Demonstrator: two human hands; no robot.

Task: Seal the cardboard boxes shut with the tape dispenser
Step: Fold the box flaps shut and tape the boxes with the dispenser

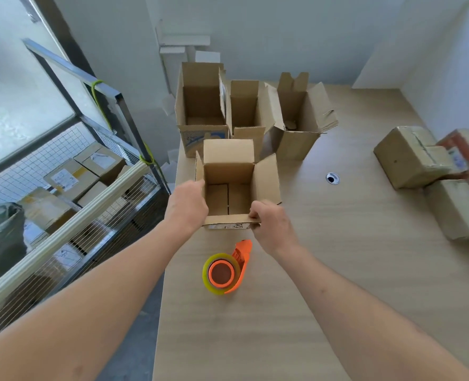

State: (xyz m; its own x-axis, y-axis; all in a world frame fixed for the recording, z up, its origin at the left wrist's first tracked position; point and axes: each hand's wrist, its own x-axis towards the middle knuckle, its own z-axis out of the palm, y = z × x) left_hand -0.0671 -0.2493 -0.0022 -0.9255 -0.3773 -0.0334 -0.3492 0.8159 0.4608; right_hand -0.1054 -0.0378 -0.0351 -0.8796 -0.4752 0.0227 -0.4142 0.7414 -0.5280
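Observation:
A small open cardboard box (234, 171) stands on the wooden table (310, 270) right in front of me, all of its flaps up or spread. My left hand (188, 206) holds its left flap and wall. My right hand (270, 226) pinches the near flap at its right corner. The orange tape dispenser (225, 270), loaded with a yellowish clear roll, lies on the table just nearer than the box, between my forearms, with neither hand on it.
Three taller open boxes (203, 103) (245, 105) (300, 116) stand in a row behind the small one. Taped-up boxes (412, 158) are piled at the table's right edge. A cable hole (332, 178) sits in the tabletop. A wire cage of parcels (71, 185) stands left.

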